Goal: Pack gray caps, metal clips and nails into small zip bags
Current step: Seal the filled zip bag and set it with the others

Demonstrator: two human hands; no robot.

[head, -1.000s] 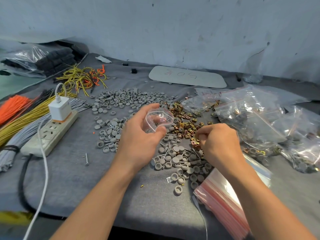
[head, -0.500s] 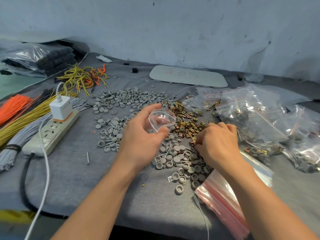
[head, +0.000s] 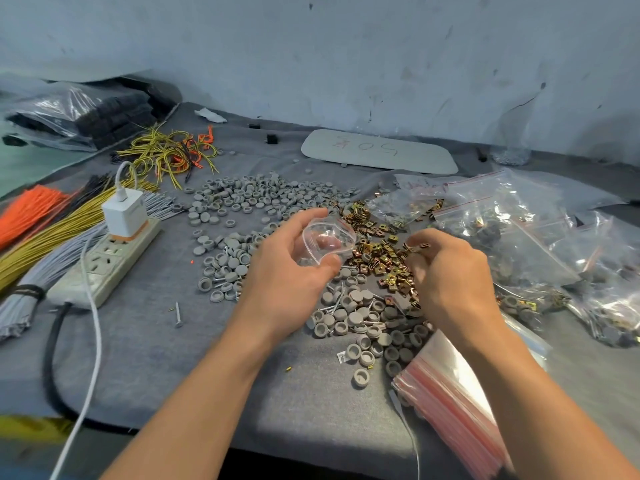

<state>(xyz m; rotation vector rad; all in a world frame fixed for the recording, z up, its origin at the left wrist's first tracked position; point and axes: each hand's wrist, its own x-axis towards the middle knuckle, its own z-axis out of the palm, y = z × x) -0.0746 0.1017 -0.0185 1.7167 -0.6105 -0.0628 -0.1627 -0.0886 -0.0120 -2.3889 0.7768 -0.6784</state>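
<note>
Left hand (head: 287, 271) gripping small zip bag (head: 327, 237), mouth gaping. Right hand (head: 450, 278) pinching metal clip (head: 423, 245) just beside bag; clip pile (head: 377, 261), gray caps (head: 363, 320) lying beneath both hands.

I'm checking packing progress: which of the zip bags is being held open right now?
The small clear bag in the left hand, mouth spread open. The red-striped stack lies flat; the filled bags lie at right.
</note>
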